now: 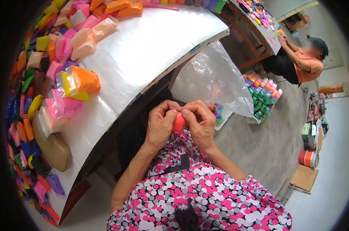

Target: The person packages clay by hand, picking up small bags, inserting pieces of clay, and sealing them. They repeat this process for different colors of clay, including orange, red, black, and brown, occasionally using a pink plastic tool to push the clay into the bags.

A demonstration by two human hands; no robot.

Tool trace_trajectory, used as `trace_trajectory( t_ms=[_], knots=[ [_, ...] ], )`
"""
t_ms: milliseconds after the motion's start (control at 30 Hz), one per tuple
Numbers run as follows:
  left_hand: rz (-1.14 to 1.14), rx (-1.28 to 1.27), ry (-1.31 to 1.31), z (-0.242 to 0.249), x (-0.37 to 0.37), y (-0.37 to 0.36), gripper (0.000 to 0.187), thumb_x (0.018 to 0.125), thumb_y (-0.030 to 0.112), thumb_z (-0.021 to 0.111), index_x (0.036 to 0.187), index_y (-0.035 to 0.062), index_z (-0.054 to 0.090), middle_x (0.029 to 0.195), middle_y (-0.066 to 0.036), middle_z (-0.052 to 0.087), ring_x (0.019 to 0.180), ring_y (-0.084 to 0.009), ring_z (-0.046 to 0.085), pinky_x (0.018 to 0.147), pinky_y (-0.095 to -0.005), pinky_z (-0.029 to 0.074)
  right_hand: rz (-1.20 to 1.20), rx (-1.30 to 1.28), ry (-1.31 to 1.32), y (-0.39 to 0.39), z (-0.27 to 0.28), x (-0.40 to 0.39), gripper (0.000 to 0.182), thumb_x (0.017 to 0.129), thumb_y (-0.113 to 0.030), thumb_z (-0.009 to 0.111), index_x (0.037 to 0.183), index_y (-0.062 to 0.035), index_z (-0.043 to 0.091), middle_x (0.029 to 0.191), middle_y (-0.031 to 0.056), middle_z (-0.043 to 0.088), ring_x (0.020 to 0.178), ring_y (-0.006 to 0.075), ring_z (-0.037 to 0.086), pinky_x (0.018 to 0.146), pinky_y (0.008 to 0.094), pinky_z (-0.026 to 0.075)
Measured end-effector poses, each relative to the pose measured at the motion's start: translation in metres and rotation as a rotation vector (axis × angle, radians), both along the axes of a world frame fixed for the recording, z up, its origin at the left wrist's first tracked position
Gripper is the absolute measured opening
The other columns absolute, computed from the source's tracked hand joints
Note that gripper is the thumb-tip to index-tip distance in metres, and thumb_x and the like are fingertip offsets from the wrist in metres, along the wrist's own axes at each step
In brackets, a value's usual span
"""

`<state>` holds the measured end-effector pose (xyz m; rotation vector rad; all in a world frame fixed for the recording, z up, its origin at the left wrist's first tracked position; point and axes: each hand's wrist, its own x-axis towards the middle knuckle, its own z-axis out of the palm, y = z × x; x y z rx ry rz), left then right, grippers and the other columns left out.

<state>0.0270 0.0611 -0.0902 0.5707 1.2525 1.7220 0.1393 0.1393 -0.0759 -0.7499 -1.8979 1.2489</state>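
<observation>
Both my hands meet just above my lap, over my pink, white and black patterned dress. Between them is a small red lump (179,123) of soft material. My left hand (160,125) cups it from the left, fingers curled round it. My right hand (200,122) presses on it from the right with thumb and fingertips. The lump's lower part is hidden by my fingers.
A white table (143,50) runs along the left, edged with several coloured blocks in clear wrap (80,79) and a tan lump (53,148). A clear plastic bag (213,79) and packed coloured tubs (263,96) sit on the floor. Another person in orange (303,61) works at a far table.
</observation>
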Motion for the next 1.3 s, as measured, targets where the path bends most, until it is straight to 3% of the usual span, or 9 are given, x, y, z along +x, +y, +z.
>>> trace_trajectory(
  t_ms=[333, 633, 933, 1033, 1300],
  knots=[
    [0.007, -0.056, -0.034, 0.005, 0.007, 0.001, 0.015, 0.089, 0.010, 0.055, 0.096, -0.0007, 0.063, 0.089, -0.003, 0.064, 0.079, -0.0068, 0.059, 0.074, -0.0228, 0.049, -0.027, 0.040, -0.033, 0.003, -0.003, 0.002, 0.008, 0.089, -0.004, 0.063, 0.086, 0.0033, 0.064, 0.083, 0.0094, 0.061, 0.072, 0.0167, 0.058, 0.064, 0.0278, 0.045],
    [0.046, -0.034, -0.085, 0.000, 0.011, 0.002, 0.010, 0.090, 0.006, 0.056, 0.094, 0.0006, 0.063, 0.088, -0.002, 0.063, 0.079, -0.0053, 0.057, 0.075, -0.0208, 0.047, -0.046, 0.287, -0.010, 0.001, -0.003, 0.000, 0.002, 0.083, 0.002, 0.064, 0.085, 0.0022, 0.063, 0.082, 0.0125, 0.061, 0.070, 0.0251, 0.061, 0.062, 0.0329, 0.048],
    [0.039, -0.055, -0.076, -0.004, 0.011, 0.002, 0.013, 0.088, 0.004, 0.053, 0.094, 0.0001, 0.064, 0.088, -0.002, 0.063, 0.079, -0.0055, 0.056, 0.076, -0.0207, 0.046, -0.037, 0.279, 0.003, 0.000, -0.005, 0.001, 0.003, 0.083, 0.002, 0.065, 0.086, 0.0022, 0.064, 0.082, 0.0125, 0.061, 0.070, 0.0250, 0.061, 0.061, 0.0324, 0.048],
    [0.094, -0.052, -0.034, -0.005, 0.013, 0.003, 0.015, 0.088, 0.005, 0.050, 0.091, -0.0014, 0.063, 0.083, -0.003, 0.062, 0.074, -0.0060, 0.055, 0.066, -0.0211, 0.046, -0.039, 0.265, -0.004, 0.000, -0.006, 0.002, 0.003, 0.084, 0.000, 0.064, 0.086, 0.0023, 0.064, 0.082, 0.0123, 0.061, 0.070, 0.0243, 0.061, 0.061, 0.0319, 0.048],
    [0.036, -0.071, -0.091, 0.006, 0.010, -0.002, 0.022, 0.089, 0.010, 0.047, 0.096, -0.0032, 0.062, 0.091, -0.004, 0.064, 0.080, -0.0075, 0.057, 0.074, -0.0226, 0.047, -0.047, 0.104, 0.005, 0.001, -0.009, 0.004, 0.007, 0.088, -0.003, 0.062, 0.087, 0.0030, 0.064, 0.082, 0.0097, 0.061, 0.069, 0.0174, 0.058, 0.061, 0.0291, 0.046]
  ],
)
